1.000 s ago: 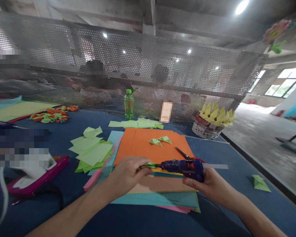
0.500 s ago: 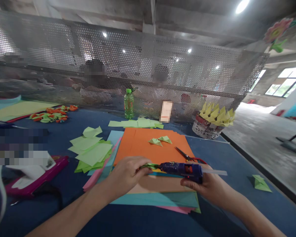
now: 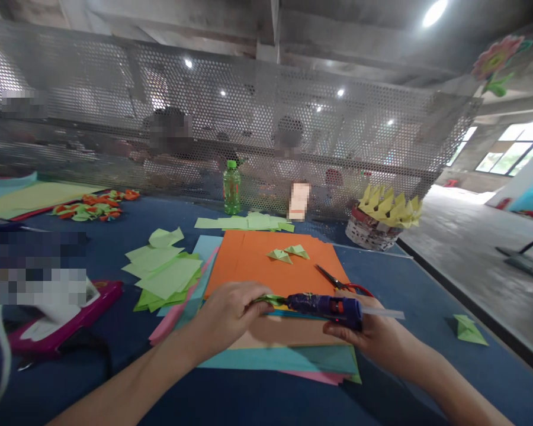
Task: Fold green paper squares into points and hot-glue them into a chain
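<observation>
Hands (image 3: pixel 237 305) (image 3: pixel 366 325) closed on green paper (image 3: pixel 274 300) (left) and glue gun (image 3: pixel 323 306) (right), yellow-rimmed basket (image 3: pixel 368 229) beyond

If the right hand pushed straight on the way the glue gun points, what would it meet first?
Probably the green paper piece pinched by the left hand. The glue gun in the right hand leads, and its nozzle looks close to the paper; whether they touch is unclear.
</observation>
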A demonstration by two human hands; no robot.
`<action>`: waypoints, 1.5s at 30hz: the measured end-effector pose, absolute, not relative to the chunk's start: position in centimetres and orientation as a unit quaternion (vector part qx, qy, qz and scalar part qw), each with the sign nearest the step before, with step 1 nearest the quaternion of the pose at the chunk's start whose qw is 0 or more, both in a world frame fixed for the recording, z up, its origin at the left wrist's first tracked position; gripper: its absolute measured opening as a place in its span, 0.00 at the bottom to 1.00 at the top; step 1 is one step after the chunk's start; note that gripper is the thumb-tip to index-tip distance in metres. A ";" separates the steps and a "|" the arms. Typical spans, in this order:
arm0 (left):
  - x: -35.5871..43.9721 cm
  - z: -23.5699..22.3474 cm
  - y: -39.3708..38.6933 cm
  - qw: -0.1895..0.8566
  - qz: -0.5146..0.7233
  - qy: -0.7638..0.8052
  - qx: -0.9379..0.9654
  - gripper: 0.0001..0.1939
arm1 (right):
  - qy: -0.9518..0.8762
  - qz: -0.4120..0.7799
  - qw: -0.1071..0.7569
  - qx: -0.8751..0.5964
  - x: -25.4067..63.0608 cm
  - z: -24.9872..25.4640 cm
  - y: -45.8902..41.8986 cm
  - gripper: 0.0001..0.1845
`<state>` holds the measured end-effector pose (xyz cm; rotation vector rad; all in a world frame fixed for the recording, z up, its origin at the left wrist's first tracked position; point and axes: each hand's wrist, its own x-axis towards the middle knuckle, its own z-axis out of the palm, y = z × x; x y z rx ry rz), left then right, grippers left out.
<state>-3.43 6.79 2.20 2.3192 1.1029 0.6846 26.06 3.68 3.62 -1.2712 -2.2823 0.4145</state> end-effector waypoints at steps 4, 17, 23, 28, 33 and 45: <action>-3.4 2.3 6.8 0.235 0.246 0.402 0.850 0.11 | -0.839 0.146 0.239 -0.467 26.0 3.8 3.6 0.16; -3.4 2.2 6.9 0.211 0.259 0.407 0.850 0.12 | -0.847 0.057 0.267 -0.456 26.4 3.0 3.8 0.17; -3.4 2.2 6.9 0.196 0.267 0.401 0.854 0.15 | -0.851 0.045 0.266 -0.451 26.6 2.8 3.7 0.19; -3.3 2.6 6.7 0.192 0.265 0.403 0.855 0.15 | -0.852 0.058 0.267 -0.447 26.3 2.8 3.8 0.22; -3.2 2.7 6.7 0.191 0.265 0.427 0.843 0.14 | -0.847 0.057 0.274 -0.451 26.8 3.0 4.1 0.21; -3.2 2.7 6.7 0.198 0.245 0.434 0.844 0.14 | -0.856 0.065 0.274 -0.434 26.5 3.0 3.8 0.21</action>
